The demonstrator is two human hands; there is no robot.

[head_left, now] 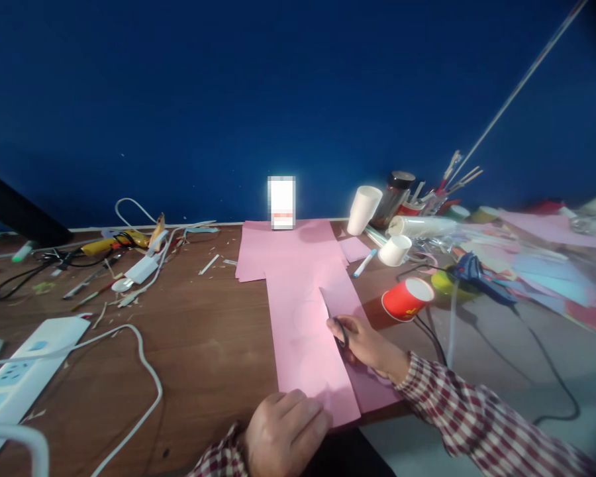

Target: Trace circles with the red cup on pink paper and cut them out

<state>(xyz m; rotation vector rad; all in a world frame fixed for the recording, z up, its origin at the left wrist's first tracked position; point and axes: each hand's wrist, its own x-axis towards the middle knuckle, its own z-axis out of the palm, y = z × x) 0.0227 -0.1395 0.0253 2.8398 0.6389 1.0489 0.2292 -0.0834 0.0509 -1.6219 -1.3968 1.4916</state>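
Currently R hand point(370, 344) gripping scissors point(346, 334); L hand point(287, 429) @ pink paper point(298, 371) edge (grip unclear); desk point(213, 358) open L.

table point(213, 344): across the lower half, before the wall point(193, 99) that fills the upper half
paper sheets point(302, 285): centre, on the table, reaching from near the wall to the near edge
pixelated object point(281, 203): centre, at the far end of the paper sheets
right hand point(365, 343): right of centre, over the paper, scissors point(344, 334) in it
left hand point(289, 429): bottom centre, at the paper's near end
cups point(395, 251): three, right of the paper
pen point(365, 263): between the paper and the middle cup
jar point(391, 202): just right of the farthest cup
power strip point(40, 354): lower left, cable point(151, 368) beside it
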